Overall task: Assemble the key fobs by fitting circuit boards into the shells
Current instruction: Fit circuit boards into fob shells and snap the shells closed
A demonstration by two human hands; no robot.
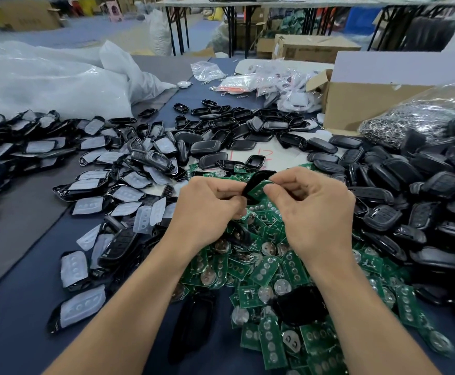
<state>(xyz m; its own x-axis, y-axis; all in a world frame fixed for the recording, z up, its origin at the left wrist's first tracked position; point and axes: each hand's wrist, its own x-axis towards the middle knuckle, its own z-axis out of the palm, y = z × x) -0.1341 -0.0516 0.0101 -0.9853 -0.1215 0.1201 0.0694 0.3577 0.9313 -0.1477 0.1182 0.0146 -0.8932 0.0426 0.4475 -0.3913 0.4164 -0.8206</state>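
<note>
Shell (253, 181) and circuit board (261, 188), held above table (26, 307) centre.
Left hand (207, 209) grips shell; right hand (311, 209) pinches board against it. Board pile (269, 269) at 6 o'clock, loose shells (410, 201) at 3 o'clock.

White sheet (280, 156), centre of frame, half covered by black shells (207, 147): red handwritten strokes, the clearest apparently reading "12". Cardboard box (313, 51), upper right of centre: dark printed lines, too blurred to read.
</note>
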